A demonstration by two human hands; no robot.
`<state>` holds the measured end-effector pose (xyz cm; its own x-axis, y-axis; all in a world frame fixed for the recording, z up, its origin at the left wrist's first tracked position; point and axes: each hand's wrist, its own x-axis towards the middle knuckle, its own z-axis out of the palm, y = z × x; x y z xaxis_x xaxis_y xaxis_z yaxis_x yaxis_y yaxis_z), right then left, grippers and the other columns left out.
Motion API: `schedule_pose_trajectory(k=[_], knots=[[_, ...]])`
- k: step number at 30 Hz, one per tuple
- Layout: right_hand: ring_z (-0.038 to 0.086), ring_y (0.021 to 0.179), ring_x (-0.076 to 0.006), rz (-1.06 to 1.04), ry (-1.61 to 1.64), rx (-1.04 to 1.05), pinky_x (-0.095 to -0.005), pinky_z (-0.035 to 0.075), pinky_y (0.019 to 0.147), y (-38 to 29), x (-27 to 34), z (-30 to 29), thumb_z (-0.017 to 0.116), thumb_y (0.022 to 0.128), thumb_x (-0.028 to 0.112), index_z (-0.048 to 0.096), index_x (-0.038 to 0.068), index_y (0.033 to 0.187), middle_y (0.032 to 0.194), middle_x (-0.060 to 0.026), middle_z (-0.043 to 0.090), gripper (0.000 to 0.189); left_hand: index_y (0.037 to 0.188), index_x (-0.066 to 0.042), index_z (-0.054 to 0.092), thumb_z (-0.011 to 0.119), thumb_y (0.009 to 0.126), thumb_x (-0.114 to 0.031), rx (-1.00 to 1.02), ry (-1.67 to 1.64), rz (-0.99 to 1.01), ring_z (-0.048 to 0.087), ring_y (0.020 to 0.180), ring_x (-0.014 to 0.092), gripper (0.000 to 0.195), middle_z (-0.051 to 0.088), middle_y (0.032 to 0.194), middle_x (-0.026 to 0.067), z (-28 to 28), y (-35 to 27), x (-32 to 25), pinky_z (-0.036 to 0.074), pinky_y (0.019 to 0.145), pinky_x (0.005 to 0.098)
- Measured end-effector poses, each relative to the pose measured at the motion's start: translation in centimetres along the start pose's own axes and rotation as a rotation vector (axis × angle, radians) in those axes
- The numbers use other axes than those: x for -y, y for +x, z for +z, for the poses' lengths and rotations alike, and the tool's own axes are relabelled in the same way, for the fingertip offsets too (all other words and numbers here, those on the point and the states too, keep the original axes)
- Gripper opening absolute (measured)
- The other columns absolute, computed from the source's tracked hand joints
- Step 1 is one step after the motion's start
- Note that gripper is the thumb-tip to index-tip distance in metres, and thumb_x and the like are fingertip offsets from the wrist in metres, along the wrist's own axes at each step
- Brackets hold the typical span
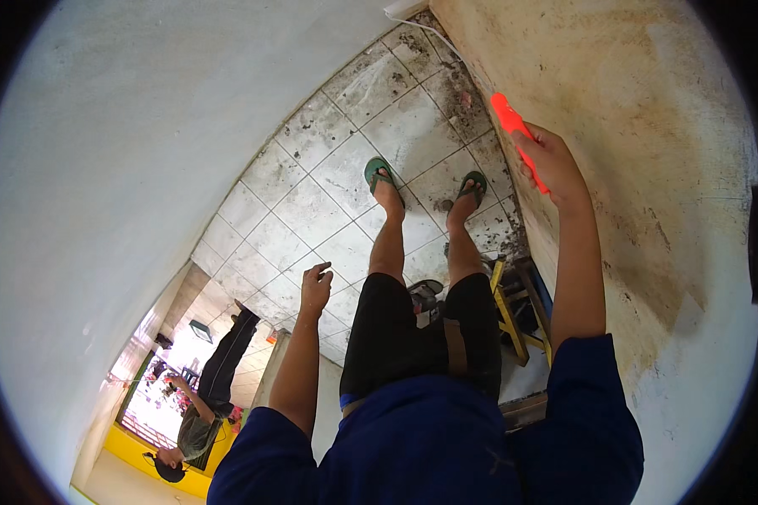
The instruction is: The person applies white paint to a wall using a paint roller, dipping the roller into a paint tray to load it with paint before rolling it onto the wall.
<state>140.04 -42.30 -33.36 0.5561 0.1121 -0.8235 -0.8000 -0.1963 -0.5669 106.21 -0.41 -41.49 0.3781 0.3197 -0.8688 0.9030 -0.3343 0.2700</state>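
My right hand (553, 161) is closed around the bright orange-red handle (508, 113) of a paint roller. From the handle's upper end a thin metal rod leads up to a white roller head (407, 7), which lies at the top of the view where the walls and floor come together. Beside this hand rises a stained, yellowish wall (644, 164). My left hand (316, 284) hangs over the tiled floor with nothing in it, fingers apart and slightly bent.
Dirt and debris lie on the floor tiles (410, 126). A yellow-and-dark frame (510, 315) stands behind my legs, near a dark sandal (424, 291). A pale wall (132, 126) runs along the left. Another person (208, 404) stands in the lower-left room, holding a thin rod.
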Motion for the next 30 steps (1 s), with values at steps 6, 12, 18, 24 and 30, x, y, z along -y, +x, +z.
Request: schedule_pose_trajectory(k=[6, 12, 18, 24, 30], knots=[[0.042, 0.046, -0.0041, -0.044, -0.135, -0.109, -0.0206, 0.035, 0.041, -11.9, 2.7, -0.3, 0.052, 0.097, 0.022, 0.055, 0.002, 0.130, 0.063, 0.0048, 0.045, 0.038, 0.122, -0.005, 0.062, 0.059, 0.088, -0.016, 0.040, 0.024, -0.131, 0.062, 0.099, 0.020, 0.035, 0.057, 0.116, 0.0120, -0.6, -1.1, 0.7, 0.055, 0.073, 0.0314], [0.044, 0.047, -0.0040, 0.056, -0.009, -0.121, -0.0208, 0.035, 0.041, -12.5, 3.4, -0.1, 0.052, 0.097, 0.024, 0.055, 0.004, 0.130, 0.069, 0.0034, 0.048, 0.039, 0.122, -0.004, 0.062, 0.058, 0.089, -0.017, 0.062, -0.002, -0.076, 0.061, 0.099, 0.021, 0.036, 0.053, 0.119, 0.0125, 0.6, -0.2, -0.3, 0.055, 0.074, 0.0318], [0.045, 0.047, -0.0052, 0.059, 0.010, -0.027, -0.0222, 0.037, 0.042, -0.4, 0.6, 0.3, 0.054, 0.096, 0.027, 0.061, 0.003, 0.113, 0.066, 0.0034, 0.048, 0.030, 0.123, -0.002, 0.060, 0.057, 0.090, -0.016, 0.003, -0.051, 0.000, 0.061, 0.097, 0.020, 0.036, 0.052, 0.118, 0.0126, 0.6, -0.5, -2.3, 0.055, 0.076, 0.0320], [0.046, 0.050, -0.0047, 0.047, 0.049, 0.079, -0.0205, 0.035, 0.042, 10.5, -1.3, 1.0, 0.060, 0.094, 0.035, 0.058, 0.010, 0.095, 0.069, 0.0035, 0.050, 0.025, 0.120, -0.004, 0.063, 0.059, 0.089, -0.016, -0.034, -0.099, -0.035, 0.061, 0.091, 0.020, 0.033, 0.052, 0.114, 0.0149, -0.2, -0.3, 1.2, 0.053, 0.069, 0.0303], [0.049, 0.054, -0.0096, 0.136, -0.027, 0.024, -0.0261, 0.040, 0.047, 16.4, -1.8, 1.2, 0.058, 0.094, 0.032, 0.055, 0.008, 0.089, 0.070, 0.0001, 0.054, 0.024, 0.121, -0.004, 0.062, 0.058, 0.089, -0.016, -0.016, -0.084, -0.145, 0.062, 0.091, 0.019, 0.034, 0.058, 0.113, 0.0138, -0.2, -0.9, 2.5, 0.053, 0.072, 0.0304]])
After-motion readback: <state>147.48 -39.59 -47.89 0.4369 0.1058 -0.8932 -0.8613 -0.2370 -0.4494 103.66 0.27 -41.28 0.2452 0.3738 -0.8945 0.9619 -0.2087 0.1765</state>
